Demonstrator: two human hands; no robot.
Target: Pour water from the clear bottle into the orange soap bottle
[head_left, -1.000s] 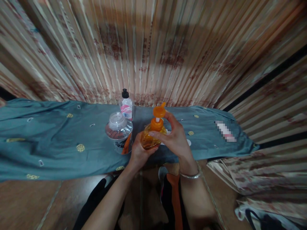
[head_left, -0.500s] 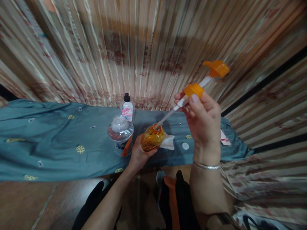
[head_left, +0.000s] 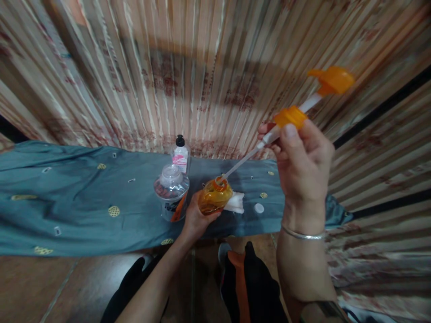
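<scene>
At the bottom edge, a dark band (head_left: 323, 310) on the right forearm and the 2 legs in black trousers (head_left: 261, 278) are cut off; an orange stripe runs down 1 leg. The shoes (head_left: 224, 253) show only in part above the tiled floor (head_left: 94, 278).

The right hand (head_left: 305, 157), a silver bracelet (head_left: 303, 235) at its wrist, has its grip closed on the pump (head_left: 291, 117) at the orange collar; some fingers are hidden behind it. The pump slants, its orange head up and to the right, slightly blurred. Its tube runs down to the mouth of the amber bottle (head_left: 215, 197); how far the tip goes in is hard to make out.

The left hand (head_left: 196, 216) grips this bottle low on its side, tilted over the tabletop (head_left: 84, 193), and hides part of its base. A white tissue (head_left: 235, 203) lies partly behind the bottle, with a white cap (head_left: 259, 208) to its right. To the left stands a clear jar (head_left: 171, 193), its reddish contents unclear.

Behind the jar, which covers its lower part, is a black-topped squeeze bottle (head_left: 181, 156), print unreadable. Farthest is a patterned curtain (head_left: 202, 67), cut off at the top.
</scene>
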